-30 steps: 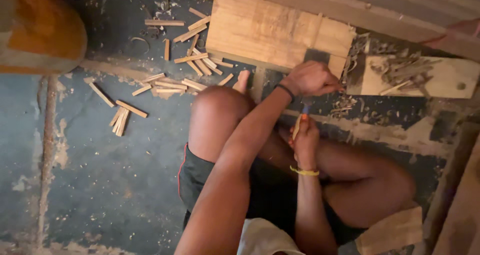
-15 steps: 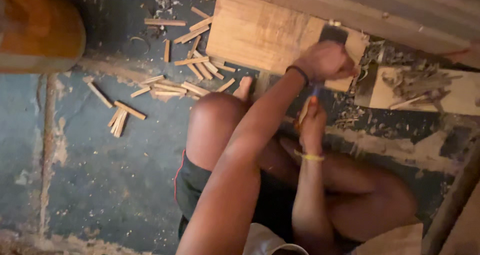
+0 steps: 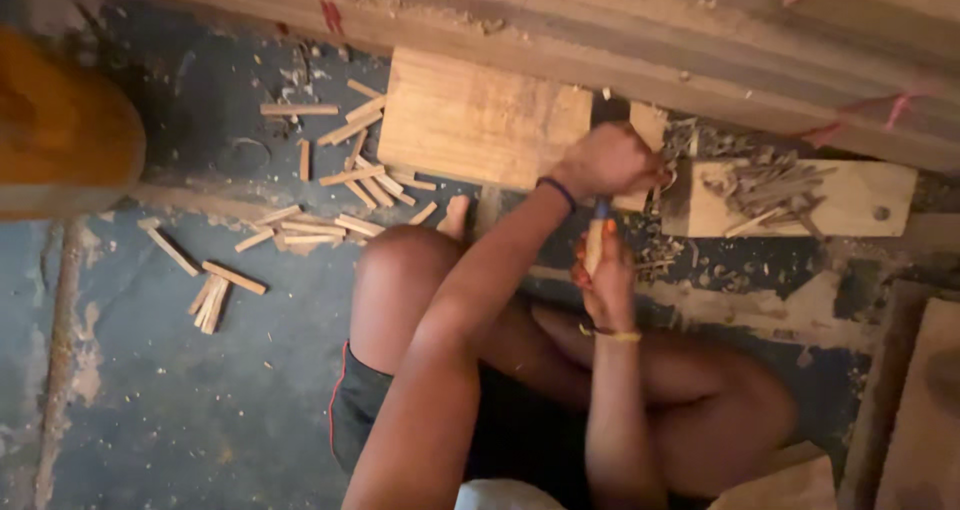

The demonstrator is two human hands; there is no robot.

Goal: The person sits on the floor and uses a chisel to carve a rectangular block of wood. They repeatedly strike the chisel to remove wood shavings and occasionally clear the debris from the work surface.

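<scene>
Wood stick (image 3: 593, 246), short, pale, upright betw. your two hands, above your folded legs; lower end sits in your right hand (image 3: 606, 282), upper end meets a blue-handled tool (image 3: 601, 208).

Inventory, large to small:
- Floor (image 3: 150, 400): dark, patchy, dusty; you sit on it cross-legged.
- Long timber beams (image 3: 620, 30): run across top of view.
- Orange-brown rounded object (image 3: 60, 130): far left, blurred, can't tell what.
- Wooden board (image 3: 480, 120): flat, pale, ahead of your knee, just beside left hand.
- Smaller board (image 3: 860, 195): to the right, carries a heap of shavings and slivers (image 3: 770, 185).
- Cut sticks (image 3: 340, 180): approx. two dozen, scattered left of the big board; small bundle (image 3: 210, 300) lies apart, further left.
- Left hand (image 3: 608, 160): grip clenched round the tool, dark band at wrist; tool's working end hidden.
- Right hand: grip wrapped round the stick, yellow band at wrist.
- Chips (image 3: 660, 255): near the stick, on floor.
</scene>
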